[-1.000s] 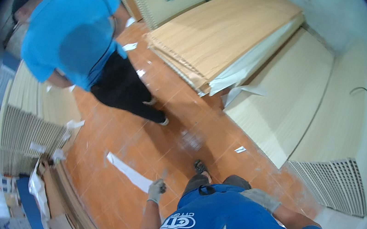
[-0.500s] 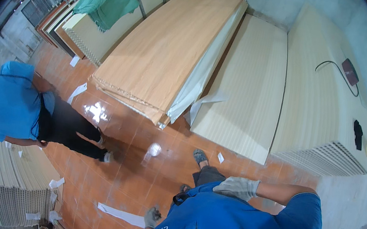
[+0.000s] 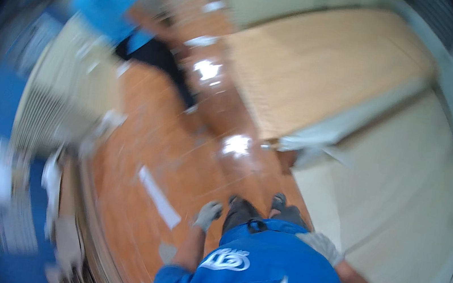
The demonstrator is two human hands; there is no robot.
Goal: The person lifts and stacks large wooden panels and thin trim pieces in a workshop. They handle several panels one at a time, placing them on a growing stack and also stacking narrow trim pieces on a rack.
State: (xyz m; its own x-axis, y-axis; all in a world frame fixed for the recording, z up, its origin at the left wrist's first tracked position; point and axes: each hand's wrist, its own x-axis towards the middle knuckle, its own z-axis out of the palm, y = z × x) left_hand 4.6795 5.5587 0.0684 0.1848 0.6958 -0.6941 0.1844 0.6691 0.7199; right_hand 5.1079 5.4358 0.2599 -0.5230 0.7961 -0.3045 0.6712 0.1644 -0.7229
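My left hand (image 3: 209, 215), in a pale grey work glove, hangs beside my left leg with its fingers curled in. Nothing shows in it, though motion blurs the picture. The long white strip (image 3: 159, 198) lying on the floor is the nearest thing to it. My right hand (image 3: 320, 245), gloved too, rests flat against the right side of my blue shirt (image 3: 278, 268) at the waist. Its fingers look stretched out, holding nothing.
A stack topped with a wood-coloured panel (image 3: 327, 69) stands ahead, pale panels (image 3: 404, 182) to its right. At left are cream ribbed panels (image 3: 54, 101) and brown sheet edges (image 3: 95, 227). Another person in a blue shirt (image 3: 104, 8) stands far left on the orange tiled floor (image 3: 147, 131).
My view has swung left, so the panel stacks sit further right and the brown sheets have come in. My right hand stays at my waist; my left still hangs. The other person's arms have shifted.
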